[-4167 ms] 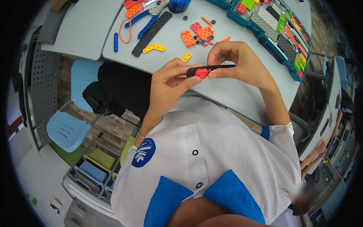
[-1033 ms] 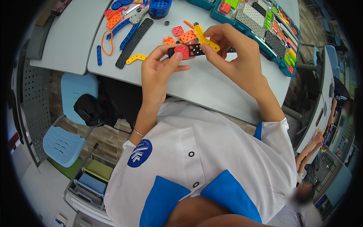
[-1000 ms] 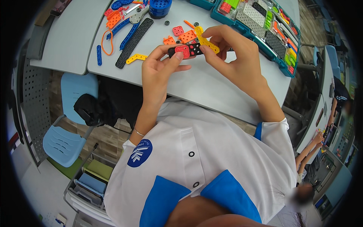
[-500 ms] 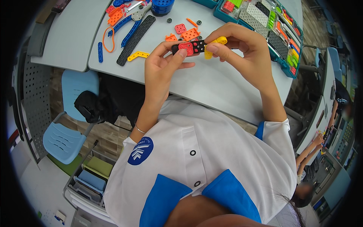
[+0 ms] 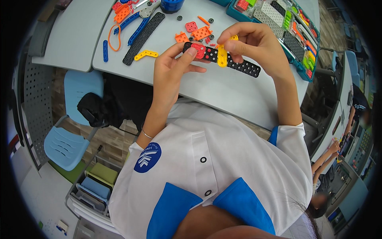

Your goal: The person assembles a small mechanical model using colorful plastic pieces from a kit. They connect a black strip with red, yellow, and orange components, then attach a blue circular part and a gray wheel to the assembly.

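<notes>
My left hand [image 5: 175, 63] pinches one end of a long black perforated strip [image 5: 244, 67], its thumb on a red square plate [image 5: 198, 50] lying on that end. Across the strip's middle lies a yellow perforated piece [image 5: 222, 57], apparently angled. My right hand [image 5: 254, 46] has its thumb and fingers closed on the upper part of this yellow piece. Small red pegs show in the strip between the red plate and the yellow piece. The far end of the strip sticks out below my right hand, unheld.
Orange plates [image 5: 201, 32] and small grey rings lie beyond my hands. To the left are another black strip [image 5: 144, 38], a yellow angled beam [image 5: 146, 55], a blue-handled tool [image 5: 138, 32] and an orange band [image 5: 114, 38]. A teal parts case [image 5: 296, 63] stands at the right.
The yellow piece has turned and now lies across the black strip. The strip's far end, earlier hidden behind my right hand, has come into sight.
</notes>
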`<state>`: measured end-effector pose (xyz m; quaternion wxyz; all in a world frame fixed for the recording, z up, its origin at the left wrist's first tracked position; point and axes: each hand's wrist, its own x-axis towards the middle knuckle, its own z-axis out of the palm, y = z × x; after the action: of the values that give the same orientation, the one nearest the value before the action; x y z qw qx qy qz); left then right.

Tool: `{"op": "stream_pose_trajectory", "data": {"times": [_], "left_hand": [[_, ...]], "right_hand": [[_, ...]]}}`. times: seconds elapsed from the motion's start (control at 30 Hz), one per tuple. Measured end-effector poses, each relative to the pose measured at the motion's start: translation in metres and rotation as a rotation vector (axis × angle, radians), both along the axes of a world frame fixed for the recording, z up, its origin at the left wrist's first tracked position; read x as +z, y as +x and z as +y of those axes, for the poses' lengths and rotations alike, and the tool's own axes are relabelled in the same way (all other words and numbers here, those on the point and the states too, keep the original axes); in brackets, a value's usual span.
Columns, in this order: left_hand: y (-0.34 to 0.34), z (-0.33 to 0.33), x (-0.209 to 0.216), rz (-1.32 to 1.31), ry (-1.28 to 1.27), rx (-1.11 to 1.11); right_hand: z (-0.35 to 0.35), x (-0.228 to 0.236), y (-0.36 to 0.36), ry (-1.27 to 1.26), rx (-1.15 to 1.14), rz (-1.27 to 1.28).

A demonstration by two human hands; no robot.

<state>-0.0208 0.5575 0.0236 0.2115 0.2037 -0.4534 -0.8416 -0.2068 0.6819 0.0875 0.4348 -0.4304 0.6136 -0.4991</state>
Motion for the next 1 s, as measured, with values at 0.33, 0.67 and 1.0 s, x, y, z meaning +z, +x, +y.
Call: {"op": "stream_pose_trajectory", "data": {"times": [0.33,0.67,1.0], "left_hand": [[0.001,0.000,-0.001,0.004,-0.019,-0.036],[0.000,0.003,-0.007,-0.081,-0.021,-0.083],[0.001,0.000,-0.004,-0.106,0.024,-0.166]], "right_hand": [[-0.002,-0.003,0.001,0.157,0.100,0.263],[-0.003,-0.004,0.000,0.297,0.196,0.137],[-0.004,-0.009,-0.001,0.330,0.202,0.177]]}}
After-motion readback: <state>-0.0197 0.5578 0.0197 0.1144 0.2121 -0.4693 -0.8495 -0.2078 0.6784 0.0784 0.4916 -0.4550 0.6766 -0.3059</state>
